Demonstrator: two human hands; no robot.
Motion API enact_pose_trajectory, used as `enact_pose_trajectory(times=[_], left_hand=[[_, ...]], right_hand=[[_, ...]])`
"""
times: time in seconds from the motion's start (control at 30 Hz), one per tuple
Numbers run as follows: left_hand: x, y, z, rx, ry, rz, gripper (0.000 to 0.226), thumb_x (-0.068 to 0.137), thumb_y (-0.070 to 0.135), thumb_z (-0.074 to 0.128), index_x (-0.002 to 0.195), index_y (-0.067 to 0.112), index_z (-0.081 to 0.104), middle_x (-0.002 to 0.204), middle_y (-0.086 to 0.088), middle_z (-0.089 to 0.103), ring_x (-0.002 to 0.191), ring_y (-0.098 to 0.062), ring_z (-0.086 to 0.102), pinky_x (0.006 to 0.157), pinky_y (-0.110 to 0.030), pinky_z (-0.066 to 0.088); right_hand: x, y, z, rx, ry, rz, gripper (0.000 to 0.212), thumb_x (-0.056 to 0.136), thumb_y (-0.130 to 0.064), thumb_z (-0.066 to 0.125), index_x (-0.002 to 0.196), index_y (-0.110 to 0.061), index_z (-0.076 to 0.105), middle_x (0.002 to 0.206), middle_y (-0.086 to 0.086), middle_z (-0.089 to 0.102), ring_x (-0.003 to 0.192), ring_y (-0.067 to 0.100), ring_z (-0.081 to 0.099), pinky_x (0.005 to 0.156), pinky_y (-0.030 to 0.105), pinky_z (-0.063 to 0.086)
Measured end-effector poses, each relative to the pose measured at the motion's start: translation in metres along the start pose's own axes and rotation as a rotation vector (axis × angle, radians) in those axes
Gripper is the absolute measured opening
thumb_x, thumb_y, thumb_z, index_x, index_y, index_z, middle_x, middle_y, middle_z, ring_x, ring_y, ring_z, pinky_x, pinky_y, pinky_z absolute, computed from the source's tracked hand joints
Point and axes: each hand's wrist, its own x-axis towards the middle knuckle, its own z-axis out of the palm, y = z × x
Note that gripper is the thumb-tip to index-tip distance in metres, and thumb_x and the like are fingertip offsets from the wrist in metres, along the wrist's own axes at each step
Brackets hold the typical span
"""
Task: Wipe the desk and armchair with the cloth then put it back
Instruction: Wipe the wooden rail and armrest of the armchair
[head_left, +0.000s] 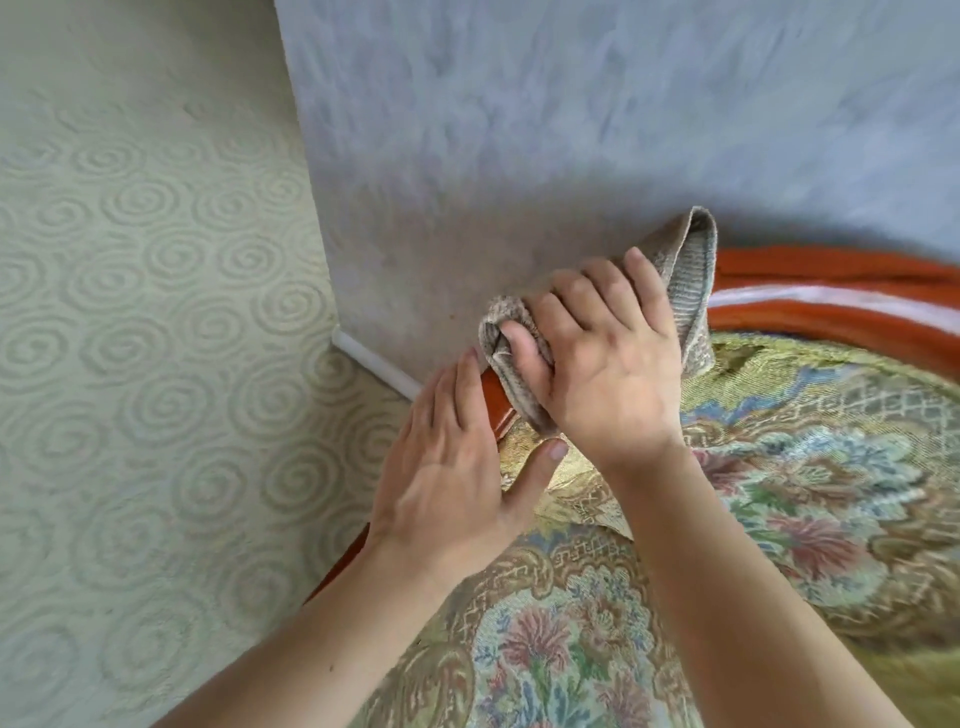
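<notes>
Now, right hand (608, 364) gripping cloth (685, 275) on armchair (779, 467), left hand (447, 467) alongside

a pale carpet (130, 364) with swirls lies left of the grip, a white skirting (374, 364) meeting the grey-blue wall (519, 130) above it.

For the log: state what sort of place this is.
Probably a furnished living room or bedroom in a home: an armchair with floral tapestry upholstery and a polished wooden frame, swirl-patterned carpet, and a textured painted wall.
</notes>
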Motion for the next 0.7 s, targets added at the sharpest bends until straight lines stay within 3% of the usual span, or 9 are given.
enact_pose_trajectory(times=[0.2,0.47,0.7], left_hand=[[0.042,0.020,-0.006,0.027,0.044,0.100,0.091,0.093,0.073,0.032,0.145,-0.002,0.029,0.138,-0.024,0.053,0.124,-0.035,0.055,0.101,-0.042,0.048],[0.064,0.039,-0.016,0.075,0.004,0.176,0.089,0.095,0.071,0.029,0.149,0.000,0.026,0.146,-0.022,0.046,0.131,-0.036,0.050,0.111,-0.045,0.038],[0.079,0.084,-0.035,0.081,0.034,0.402,0.073,0.100,0.058,0.037,0.154,0.010,0.027,0.159,-0.009,0.035,0.148,-0.026,0.031,0.119,-0.041,0.027]], right_hand=[[0.002,0.040,-0.009,-0.063,0.090,0.146,0.040,0.104,-0.044,0.043,0.111,-0.014,0.070,0.116,0.007,0.069,0.115,0.033,0.059,0.115,0.049,0.031],[-0.019,0.104,-0.041,-0.133,0.071,0.277,0.042,0.105,-0.044,0.043,0.130,-0.015,0.063,0.130,0.009,0.063,0.125,0.032,0.055,0.114,0.049,0.032],[-0.039,0.133,-0.065,-0.119,0.022,0.395,0.045,0.103,-0.043,0.049,0.135,-0.014,0.059,0.136,0.012,0.059,0.132,0.033,0.050,0.115,0.049,0.030]])
